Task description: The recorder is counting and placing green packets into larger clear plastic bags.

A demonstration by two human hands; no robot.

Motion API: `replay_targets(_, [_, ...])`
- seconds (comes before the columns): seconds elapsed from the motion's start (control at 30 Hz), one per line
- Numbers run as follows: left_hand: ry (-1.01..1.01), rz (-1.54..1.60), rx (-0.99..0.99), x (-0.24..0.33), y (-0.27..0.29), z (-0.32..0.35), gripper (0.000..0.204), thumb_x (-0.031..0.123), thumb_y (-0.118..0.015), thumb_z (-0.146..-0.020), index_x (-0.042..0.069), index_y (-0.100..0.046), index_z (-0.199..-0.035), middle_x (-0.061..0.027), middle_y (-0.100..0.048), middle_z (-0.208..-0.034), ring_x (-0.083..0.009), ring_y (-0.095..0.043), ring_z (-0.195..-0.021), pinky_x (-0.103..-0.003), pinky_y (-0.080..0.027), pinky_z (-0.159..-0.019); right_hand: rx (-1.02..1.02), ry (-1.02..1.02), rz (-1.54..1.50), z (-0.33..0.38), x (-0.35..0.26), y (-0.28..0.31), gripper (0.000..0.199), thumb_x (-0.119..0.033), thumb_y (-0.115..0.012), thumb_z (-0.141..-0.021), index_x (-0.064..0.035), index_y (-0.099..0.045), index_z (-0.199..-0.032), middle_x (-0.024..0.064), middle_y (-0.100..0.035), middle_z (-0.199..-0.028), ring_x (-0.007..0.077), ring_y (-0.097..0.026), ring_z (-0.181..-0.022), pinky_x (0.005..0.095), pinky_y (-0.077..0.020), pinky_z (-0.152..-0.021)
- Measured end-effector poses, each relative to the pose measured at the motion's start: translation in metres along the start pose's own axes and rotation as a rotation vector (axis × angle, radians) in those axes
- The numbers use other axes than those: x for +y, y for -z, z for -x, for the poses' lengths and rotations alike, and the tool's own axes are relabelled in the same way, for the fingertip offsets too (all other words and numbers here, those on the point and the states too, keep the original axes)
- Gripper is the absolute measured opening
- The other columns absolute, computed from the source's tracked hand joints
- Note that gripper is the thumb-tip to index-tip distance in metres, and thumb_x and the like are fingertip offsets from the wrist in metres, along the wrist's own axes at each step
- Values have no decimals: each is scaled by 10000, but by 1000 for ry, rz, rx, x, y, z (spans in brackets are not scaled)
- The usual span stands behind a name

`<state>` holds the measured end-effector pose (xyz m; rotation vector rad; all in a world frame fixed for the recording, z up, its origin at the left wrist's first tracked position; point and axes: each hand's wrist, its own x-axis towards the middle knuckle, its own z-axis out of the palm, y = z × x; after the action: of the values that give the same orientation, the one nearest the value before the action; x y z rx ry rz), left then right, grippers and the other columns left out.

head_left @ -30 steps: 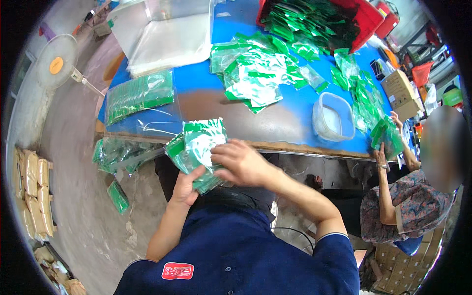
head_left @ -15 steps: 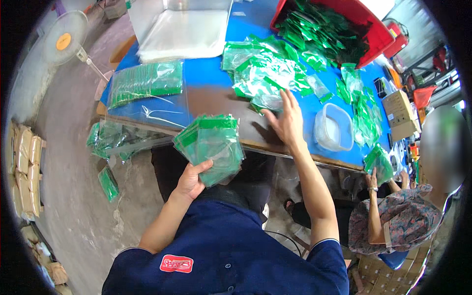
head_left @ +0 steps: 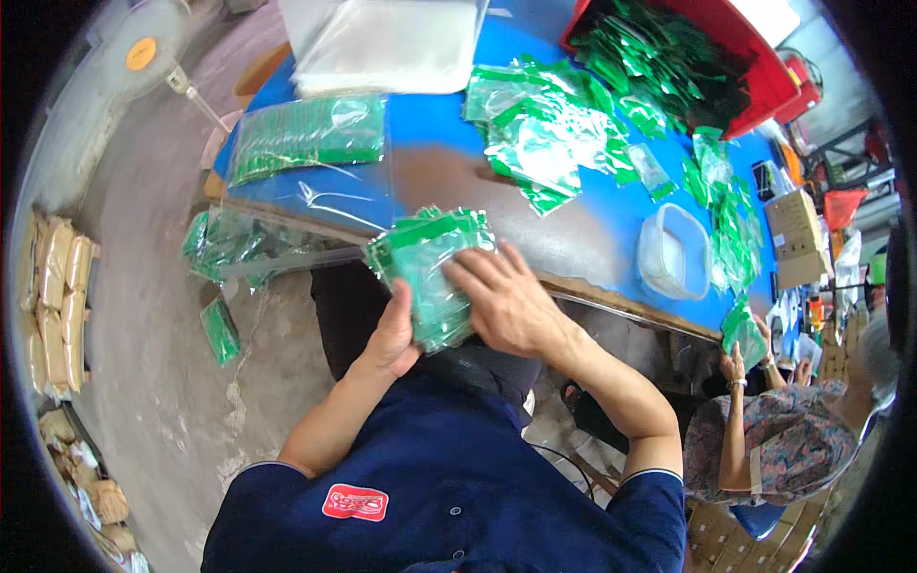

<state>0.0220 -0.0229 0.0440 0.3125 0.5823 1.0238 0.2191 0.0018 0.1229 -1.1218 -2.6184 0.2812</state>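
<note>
A thick fanned stack of green and clear plastic pouches (head_left: 425,272) is held over my lap, just in front of the table edge. My left hand (head_left: 392,336) grips its lower left side, thumb on top and the other fingers hidden beneath. Bent fingers of my right hand (head_left: 516,310) lie across the upper right of the stack; its thumb is hidden. Beyond my hands, a loose heap of the same pouches (head_left: 544,124) is spread on the blue table (head_left: 430,127). To the left lies a neat row of overlapping pouches (head_left: 310,134) in a large clear bag.
A red bin (head_left: 772,88) full of pouches stands far right. A clear box (head_left: 382,57) is at the back; a small clear tub (head_left: 702,267) sits near the right edge. A co-worker (head_left: 764,435) at right holds a pouch. More pouches (head_left: 220,329) lie on the floor left.
My right hand has come back from the loose heap on the table to the stack. The stack now sits between both hands. The view has shifted slightly left.
</note>
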Motion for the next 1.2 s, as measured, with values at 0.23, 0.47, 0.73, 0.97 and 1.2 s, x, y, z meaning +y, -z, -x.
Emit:
replay_targets(0.23, [105,-119,59,9,12,9,610,27,-706,-855,37,-450,-1410,-114,-572,-1335,-255,-554,-1247,-433,-451,-1079,397,-260,-125,-37,107,23,650,-239,-734,-834,-34,-474,-1393,218,-577,-1306,419,-553,-1202,461,-447,-1047])
replay_targets(0.47, [38,-43,-6,-3,17,10,606,41,-688,-857,36,-451,-1415,-108,-571,-1338,-267,-550,-1253,-441,-435,-1094,256,-526,-121,-36,196,5,954,-357,-866,-694,-45,-398,-1465,290,-611,-1243,424,-592,-1176,482,-480,-996])
replay_targets(0.73, [44,17,15,-4,15,4,607,77,-686,-877,41,-436,-1430,-91,-552,-1355,-231,-533,-1270,-416,-443,-1074,150,-717,-1522,-29,46,58,411,-243,-789,-859,29,-614,-1113,71,-669,-951,129,-649,-698,236,-553,-575])
replay_targets(0.97, [-86,-101,74,-10,-5,-2,566,19,-707,-872,46,-484,-1392,-69,-591,-1303,-226,-588,-1191,-403,-474,-1032,217,-639,-384,-17,30,-2,532,-496,-745,-817,29,-676,-863,230,-654,-716,383,-666,-672,465,-520,-654])
replay_targets(1.2, [-37,50,-45,2,46,7,679,99,-756,-821,50,-455,-1428,-92,-569,-1363,-281,-541,-1269,-437,-401,-1129,146,-318,169,0,84,-39,651,-518,-559,-948,-34,-518,-1381,291,-444,-1452,447,-373,-1397,615,-238,-1151])
